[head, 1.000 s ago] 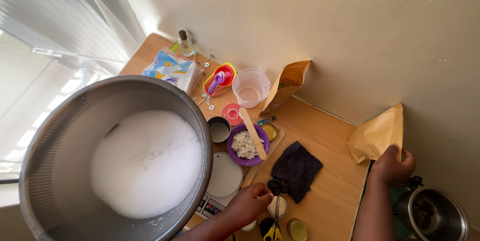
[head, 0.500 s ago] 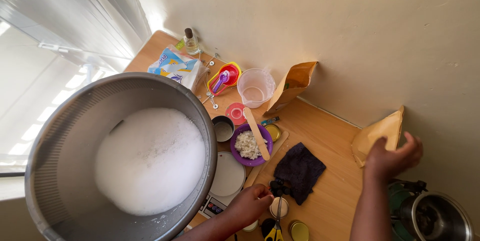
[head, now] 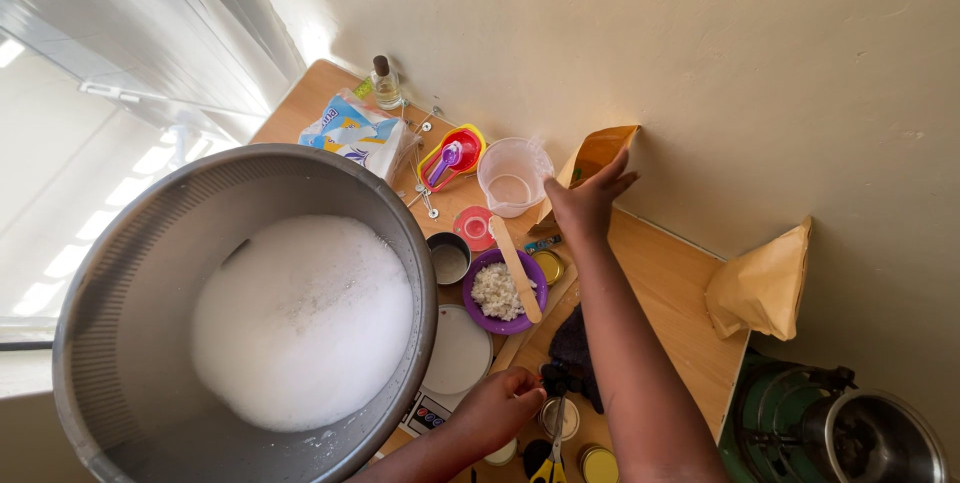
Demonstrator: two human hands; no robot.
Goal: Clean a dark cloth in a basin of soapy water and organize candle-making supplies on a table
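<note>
A big metal bowl [head: 130, 273] full of white foam [head: 300, 318] fills the left of the view, close to me. My left hand [head: 500, 408] sits with curled fingers just right of the bowl's rim, above a white kitchen scale [head: 458, 351]; what it grips is hidden. My right hand [head: 585, 198] stretches across the wooden table [head: 670, 278] with fingers spread, touching an upright brown paper bag [head: 600, 148] at the wall. Below that arm stands a purple bowl [head: 528, 321] of white chunks with a wooden stick [head: 515, 263] laid over it.
A clear measuring jug [head: 512, 178], coloured measuring cups [head: 450, 156], a small bottle [head: 385, 83], a blue and white packet [head: 355, 133], a metal cup [head: 448, 261] and a dark cloth [head: 572, 338] crowd the table. Another brown bag [head: 760, 288] leans right; a green stove [head: 790, 423] carries a pot [head: 880, 438].
My right hand has left the brown bag at the right and moved left to the bag standing by the jug. The left hand and the foam bowl have hardly moved.
</note>
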